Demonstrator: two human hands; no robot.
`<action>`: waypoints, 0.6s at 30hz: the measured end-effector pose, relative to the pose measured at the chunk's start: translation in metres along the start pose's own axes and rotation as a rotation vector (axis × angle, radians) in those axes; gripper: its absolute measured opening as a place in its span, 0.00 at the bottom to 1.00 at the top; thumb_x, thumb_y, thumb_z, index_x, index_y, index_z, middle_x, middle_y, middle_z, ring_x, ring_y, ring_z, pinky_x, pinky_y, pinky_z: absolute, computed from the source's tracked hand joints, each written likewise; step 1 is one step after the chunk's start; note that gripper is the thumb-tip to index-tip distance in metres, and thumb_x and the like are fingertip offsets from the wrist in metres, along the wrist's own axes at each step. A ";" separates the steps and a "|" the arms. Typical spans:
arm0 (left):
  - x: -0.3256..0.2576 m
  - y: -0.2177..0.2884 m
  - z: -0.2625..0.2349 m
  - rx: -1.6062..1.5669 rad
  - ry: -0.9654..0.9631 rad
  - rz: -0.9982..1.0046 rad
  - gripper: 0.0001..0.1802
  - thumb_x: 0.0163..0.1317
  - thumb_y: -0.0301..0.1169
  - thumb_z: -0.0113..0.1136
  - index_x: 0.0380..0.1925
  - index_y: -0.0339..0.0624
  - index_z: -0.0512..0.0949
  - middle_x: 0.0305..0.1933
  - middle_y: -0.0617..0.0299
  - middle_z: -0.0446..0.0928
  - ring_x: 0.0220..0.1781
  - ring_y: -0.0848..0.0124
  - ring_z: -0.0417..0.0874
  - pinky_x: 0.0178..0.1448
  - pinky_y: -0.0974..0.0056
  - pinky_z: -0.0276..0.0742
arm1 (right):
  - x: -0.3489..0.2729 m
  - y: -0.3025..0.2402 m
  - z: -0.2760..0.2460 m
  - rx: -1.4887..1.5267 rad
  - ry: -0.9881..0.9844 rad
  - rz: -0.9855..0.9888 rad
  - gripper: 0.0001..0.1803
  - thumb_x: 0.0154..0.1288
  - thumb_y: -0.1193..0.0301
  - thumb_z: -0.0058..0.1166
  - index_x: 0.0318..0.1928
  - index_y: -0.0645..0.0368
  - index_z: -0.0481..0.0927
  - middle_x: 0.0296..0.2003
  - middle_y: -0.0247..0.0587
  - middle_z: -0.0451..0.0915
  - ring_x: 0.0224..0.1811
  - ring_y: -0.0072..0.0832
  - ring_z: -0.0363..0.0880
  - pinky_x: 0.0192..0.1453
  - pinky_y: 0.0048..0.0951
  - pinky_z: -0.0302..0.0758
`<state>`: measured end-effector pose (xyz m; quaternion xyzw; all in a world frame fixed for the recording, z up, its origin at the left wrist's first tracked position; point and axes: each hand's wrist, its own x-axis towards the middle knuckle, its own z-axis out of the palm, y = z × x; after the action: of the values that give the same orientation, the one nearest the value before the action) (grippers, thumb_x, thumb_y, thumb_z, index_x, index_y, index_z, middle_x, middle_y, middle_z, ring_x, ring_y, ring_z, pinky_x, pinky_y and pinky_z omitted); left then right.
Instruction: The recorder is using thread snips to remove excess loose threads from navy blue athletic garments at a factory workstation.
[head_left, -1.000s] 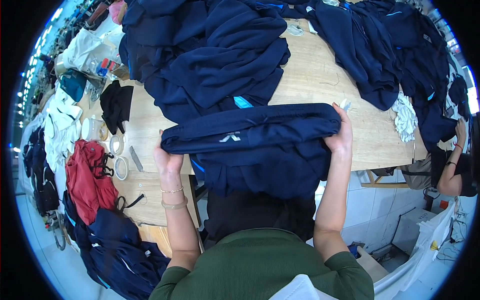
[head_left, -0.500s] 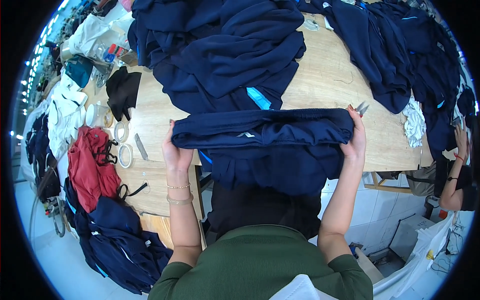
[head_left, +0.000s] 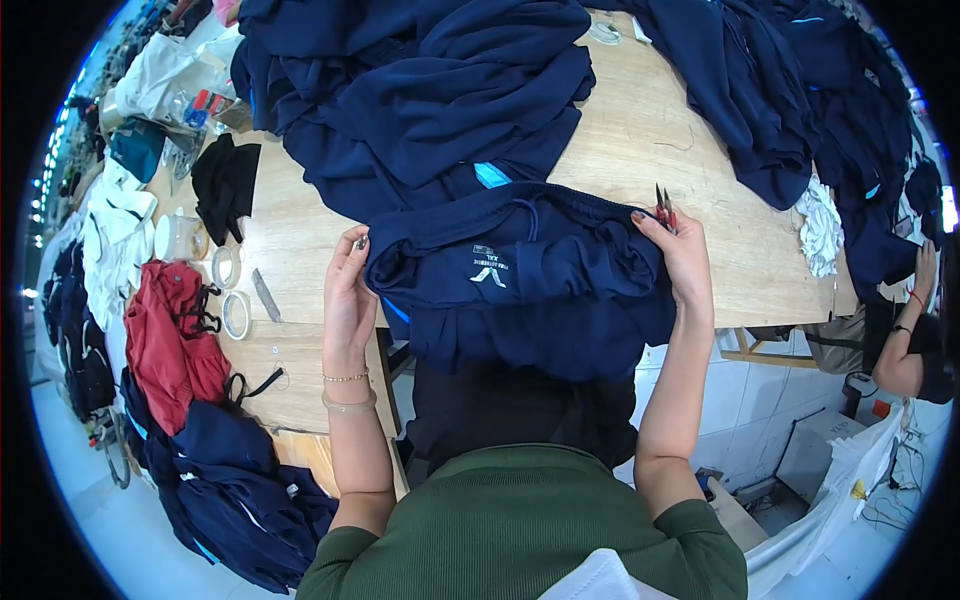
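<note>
Navy trousers (head_left: pixel 590 265) with a gathered elastic waistband and a drawstring loop are spread between my hands at the table's near edge. The waist opening faces up, showing a pale printed mark on the inside back. My left hand (head_left: pixel 348 275) is closed at the left end of the waistband, fingertips pinched at the fabric. At the other end, my right hand (head_left: pixel 683 255) grips the waistband. It also keeps small thread snips (head_left: pixel 664 208) in its fingers, blades pointing up and away. The trouser legs hang down over my lap.
A big heap of navy garments (head_left: pixel 430 90) lies just beyond. More navy clothes (head_left: pixel 750 100) are at the far right, near a crumpled white cloth (head_left: pixel 820 230). Left are tape rolls (head_left: pixel 236 315), a metal blade (head_left: pixel 266 295) and a red garment (head_left: pixel 170 340). Another person's hand (head_left: pixel 925 270) shows far right.
The waistband was pulled taut and nearly straight; now it is slacker and its opening is tilted up, showing the inside mark and drawstring. My right hand has come left, bringing the snips with it.
</note>
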<state>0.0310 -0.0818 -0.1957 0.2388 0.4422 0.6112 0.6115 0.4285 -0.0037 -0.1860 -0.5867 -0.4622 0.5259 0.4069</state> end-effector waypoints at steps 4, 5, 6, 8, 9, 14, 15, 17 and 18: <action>0.000 0.001 0.003 -0.003 0.026 0.008 0.13 0.73 0.27 0.49 0.55 0.38 0.71 0.50 0.61 0.80 0.50 0.77 0.83 0.53 0.73 0.80 | -0.007 -0.011 -0.003 0.459 -0.051 0.237 0.08 0.64 0.73 0.60 0.42 0.65 0.83 0.37 0.38 0.84 0.38 0.21 0.82 0.46 0.22 0.77; 0.000 0.002 0.006 -0.008 0.031 0.022 0.12 0.73 0.25 0.49 0.55 0.38 0.72 0.49 0.61 0.80 0.49 0.78 0.83 0.52 0.74 0.79 | -0.008 -0.010 -0.004 0.458 -0.049 0.235 0.08 0.64 0.73 0.60 0.42 0.65 0.83 0.37 0.38 0.84 0.38 0.21 0.82 0.46 0.22 0.77; 0.001 0.002 0.007 -0.009 0.029 0.023 0.12 0.73 0.25 0.49 0.55 0.38 0.72 0.49 0.61 0.80 0.49 0.78 0.83 0.52 0.74 0.79 | -0.008 -0.008 -0.005 0.563 -0.067 0.234 0.07 0.65 0.73 0.59 0.42 0.63 0.82 0.38 0.38 0.84 0.39 0.23 0.83 0.47 0.23 0.78; 0.002 0.001 0.009 -0.053 0.099 0.037 0.13 0.73 0.25 0.50 0.55 0.39 0.72 0.49 0.60 0.80 0.49 0.78 0.83 0.50 0.74 0.80 | -0.008 -0.005 -0.006 0.668 -0.082 0.231 0.07 0.66 0.73 0.59 0.42 0.62 0.81 0.39 0.39 0.84 0.40 0.24 0.84 0.48 0.25 0.79; 0.003 0.000 0.008 -0.054 0.097 0.036 0.13 0.73 0.25 0.50 0.55 0.39 0.72 0.49 0.60 0.80 0.49 0.78 0.83 0.50 0.74 0.80 | -0.008 -0.003 -0.006 0.715 -0.083 0.230 0.07 0.66 0.73 0.59 0.42 0.61 0.80 0.40 0.39 0.84 0.40 0.24 0.84 0.48 0.25 0.79; 0.004 0.001 0.005 -0.018 0.093 0.051 0.13 0.72 0.26 0.52 0.55 0.39 0.72 0.48 0.61 0.80 0.49 0.78 0.83 0.49 0.74 0.81 | -0.009 -0.001 -0.002 0.738 -0.007 0.260 0.08 0.66 0.73 0.59 0.44 0.60 0.79 0.40 0.39 0.84 0.40 0.25 0.84 0.49 0.26 0.80; 0.005 0.001 0.004 -0.017 0.092 0.051 0.13 0.72 0.26 0.52 0.55 0.39 0.72 0.48 0.61 0.80 0.49 0.78 0.83 0.49 0.74 0.81 | -0.008 0.001 -0.004 0.764 -0.025 0.245 0.08 0.66 0.73 0.59 0.44 0.61 0.79 0.40 0.39 0.84 0.41 0.25 0.84 0.49 0.27 0.80; 0.006 0.003 0.004 -0.040 0.098 0.045 0.15 0.72 0.26 0.51 0.57 0.38 0.71 0.48 0.60 0.81 0.50 0.77 0.83 0.52 0.72 0.81 | -0.007 0.002 -0.005 0.791 -0.041 0.230 0.09 0.66 0.73 0.59 0.45 0.61 0.79 0.40 0.39 0.84 0.41 0.26 0.84 0.50 0.27 0.80; 0.006 0.003 0.004 -0.040 0.095 0.044 0.15 0.72 0.26 0.51 0.57 0.38 0.71 0.48 0.60 0.81 0.50 0.77 0.83 0.52 0.72 0.81 | -0.006 0.001 -0.005 0.785 -0.013 0.255 0.09 0.66 0.74 0.59 0.46 0.62 0.79 0.41 0.40 0.84 0.42 0.26 0.84 0.50 0.28 0.80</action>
<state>0.0315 -0.0748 -0.1925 0.2069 0.4534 0.6437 0.5808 0.4340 -0.0098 -0.1853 -0.4360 -0.1528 0.7122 0.5285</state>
